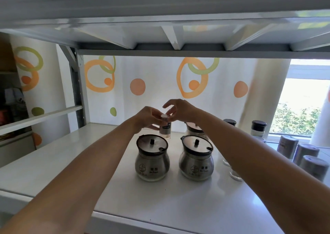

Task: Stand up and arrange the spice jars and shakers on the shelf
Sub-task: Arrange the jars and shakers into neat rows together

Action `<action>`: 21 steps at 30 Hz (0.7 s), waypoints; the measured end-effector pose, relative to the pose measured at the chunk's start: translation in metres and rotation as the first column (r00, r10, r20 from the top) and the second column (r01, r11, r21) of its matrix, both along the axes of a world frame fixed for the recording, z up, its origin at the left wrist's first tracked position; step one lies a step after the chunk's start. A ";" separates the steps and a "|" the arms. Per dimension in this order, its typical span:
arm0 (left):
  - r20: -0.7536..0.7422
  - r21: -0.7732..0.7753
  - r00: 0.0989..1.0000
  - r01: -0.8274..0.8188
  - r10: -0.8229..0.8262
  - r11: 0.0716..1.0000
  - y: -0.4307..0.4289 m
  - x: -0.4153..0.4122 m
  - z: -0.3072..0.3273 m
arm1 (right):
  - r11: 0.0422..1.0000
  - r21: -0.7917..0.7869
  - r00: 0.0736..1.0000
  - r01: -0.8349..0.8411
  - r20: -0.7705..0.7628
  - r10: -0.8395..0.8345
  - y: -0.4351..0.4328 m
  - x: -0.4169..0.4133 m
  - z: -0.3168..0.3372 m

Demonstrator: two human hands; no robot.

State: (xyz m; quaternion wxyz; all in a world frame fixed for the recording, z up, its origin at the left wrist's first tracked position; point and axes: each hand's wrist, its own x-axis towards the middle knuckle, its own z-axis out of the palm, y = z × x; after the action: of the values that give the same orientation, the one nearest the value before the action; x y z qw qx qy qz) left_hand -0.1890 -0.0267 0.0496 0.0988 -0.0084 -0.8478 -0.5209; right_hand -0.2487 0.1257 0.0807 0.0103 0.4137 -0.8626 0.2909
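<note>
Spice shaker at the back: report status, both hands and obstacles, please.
Left hand grips shaker near cap. Right hand at cap, grip unclear. It stands upright; two steel jars close in front.

The left forearm [100,155] and right forearm [237,144] are bare along their whole visible length. The left hand [146,117] and right hand [181,109] are bare too.

White curtain [151,76], orange-green rings; window [303,98] at right, foliage [294,119] outside.
</note>
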 end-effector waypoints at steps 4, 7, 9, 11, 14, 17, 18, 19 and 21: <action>0.004 -0.030 1.000 -0.009 0.009 1.000 0.008 0.006 0.012 | 0.999 -0.047 1.000 0.016 0.017 -0.015 0.009 0.002 0.006; 0.069 -0.070 0.998 0.007 -0.003 0.998 0.016 0.007 0.003 | 1.000 0.020 1.000 0.023 0.014 -0.024 0.012 0.006 -0.004; 0.111 -0.098 0.994 0.019 -0.008 0.995 0.019 0.006 -0.003 | 0.998 0.061 0.999 0.034 0.032 -0.036 0.014 0.007 -0.011; 0.153 -0.163 0.988 0.018 0.007 0.986 0.021 0.004 -0.003 | 0.995 0.089 0.998 0.039 0.050 -0.044 0.014 0.006 -0.015; 0.215 -0.311 0.975 0.019 0.050 0.950 0.021 -0.002 -0.002 | 0.992 0.123 0.997 0.030 0.070 -0.039 0.013 0.005 -0.018; 0.230 -0.357 0.970 0.006 0.082 0.934 0.019 -0.007 -0.006 | 0.993 0.117 0.994 0.026 0.099 -0.037 0.013 0.004 -0.020; 0.234 -0.377 0.968 0.000 0.095 0.926 0.019 -0.009 -0.006 | 0.993 0.116 0.993 0.023 0.108 -0.036 0.014 0.003 -0.019; 0.244 -0.387 0.964 -0.003 0.105 0.922 0.018 -0.010 -0.005 | 0.993 0.114 0.992 0.022 0.117 -0.036 0.015 0.002 -0.018; 0.278 -0.365 0.955 0.002 0.108 0.931 0.020 -0.008 0.004 | 0.995 0.098 0.992 0.032 0.119 -0.044 0.023 0.001 -0.010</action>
State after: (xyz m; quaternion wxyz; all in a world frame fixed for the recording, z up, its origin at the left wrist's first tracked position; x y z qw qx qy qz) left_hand -0.1972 -0.0067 0.0532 -0.0171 0.0740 -0.9342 -0.3486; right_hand -0.2474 0.1491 0.0710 -0.0564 0.3789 -0.8824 0.2732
